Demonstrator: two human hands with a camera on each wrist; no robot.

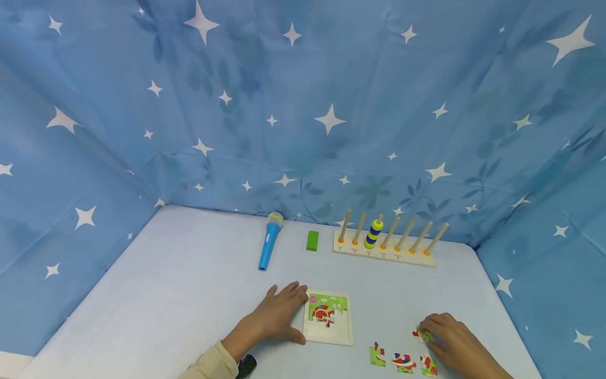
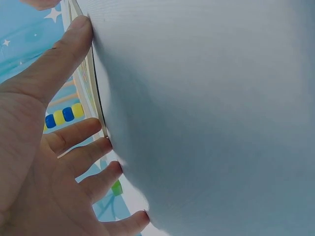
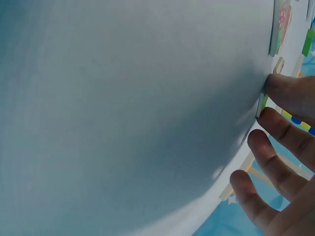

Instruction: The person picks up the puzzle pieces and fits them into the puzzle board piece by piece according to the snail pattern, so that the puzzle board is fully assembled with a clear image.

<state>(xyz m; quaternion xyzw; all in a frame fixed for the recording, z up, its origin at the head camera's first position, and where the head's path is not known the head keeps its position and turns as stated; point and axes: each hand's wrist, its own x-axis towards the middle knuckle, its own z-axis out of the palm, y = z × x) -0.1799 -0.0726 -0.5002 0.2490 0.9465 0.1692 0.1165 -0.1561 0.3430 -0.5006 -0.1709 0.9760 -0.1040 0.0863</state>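
A square wooden jigsaw tray lies on the table, its upper left part filled with pieces of a colourful cartoon picture. Spread along the tray's left side is my left hand; in the left wrist view its thumb and index fingertips touch the tray's edge. Over on the right, my right hand pinches a puzzle piece between thumb and index finger, low at the tabletop. Three loose pieces lie nearby: a green one, a red and blue one, and another just below the right hand.
Behind the tray lie a blue toy microphone and a green block. A wooden peg stand with upright pegs, one carrying yellow and blue rings, stands at the back right. Blue starry cloth walls the table.
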